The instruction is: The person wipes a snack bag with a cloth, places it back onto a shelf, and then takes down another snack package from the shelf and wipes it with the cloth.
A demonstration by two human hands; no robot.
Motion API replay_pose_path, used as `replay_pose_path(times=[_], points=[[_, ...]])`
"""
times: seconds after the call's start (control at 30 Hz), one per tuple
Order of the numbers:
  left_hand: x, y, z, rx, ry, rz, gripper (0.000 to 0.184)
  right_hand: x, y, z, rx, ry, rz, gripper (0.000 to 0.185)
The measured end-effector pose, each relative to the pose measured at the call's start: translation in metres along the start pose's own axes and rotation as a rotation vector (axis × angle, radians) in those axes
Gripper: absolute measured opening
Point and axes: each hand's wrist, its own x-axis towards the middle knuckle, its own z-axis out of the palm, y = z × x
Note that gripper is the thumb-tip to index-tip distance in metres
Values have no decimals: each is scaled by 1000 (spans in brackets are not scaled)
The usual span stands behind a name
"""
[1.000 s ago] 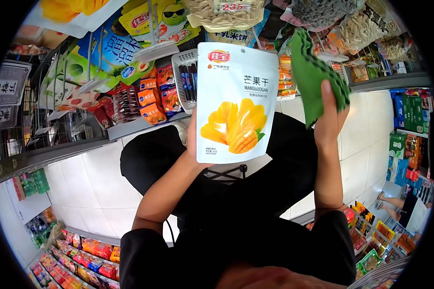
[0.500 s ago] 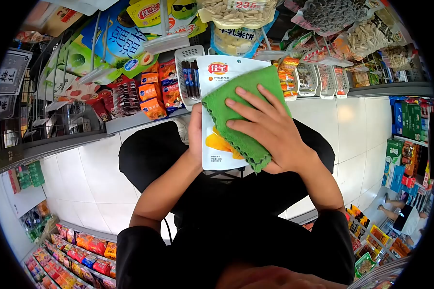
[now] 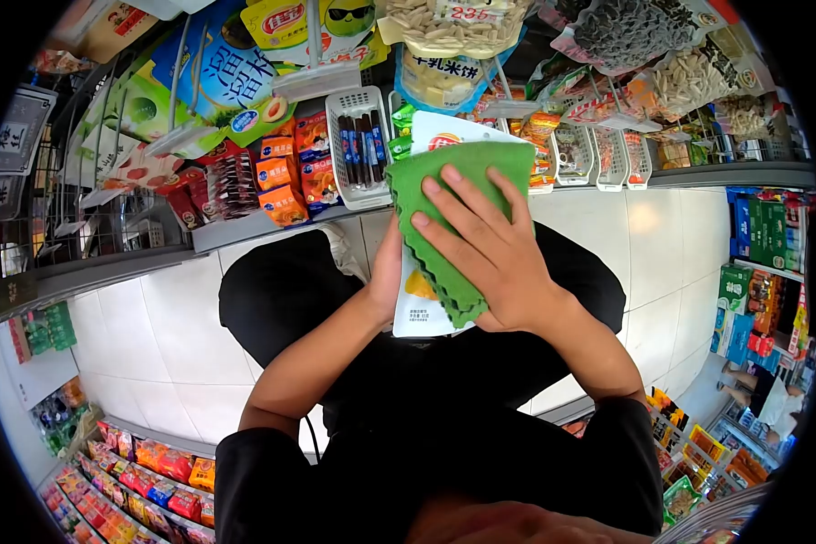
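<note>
Tiled floor; right fingers spread on green cloth.

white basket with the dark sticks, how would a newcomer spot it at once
Find the long shelf beyond the person's black-clad knees. On it, just right of the orange packets, sits a white slotted basket. Unlike the other white baskets farther right, it holds slim dark sticks with blue markings.

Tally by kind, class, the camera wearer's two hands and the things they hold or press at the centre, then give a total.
Hands: 2 (left hand, right hand)
Cloths: 1 (green cloth)
Pouches: 1 (white pouch)
Total: 4
</note>
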Motion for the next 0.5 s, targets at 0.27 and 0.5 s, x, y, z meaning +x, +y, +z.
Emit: replay_pose_path(times=[0.27,0.5], points=[[0,-2,-5,97,-84,-53,55,2,8,3,17,120,-1,78],[-3,-3,-11,-12,-96,-71,55,0,1,1,-18,41,-30,71]])
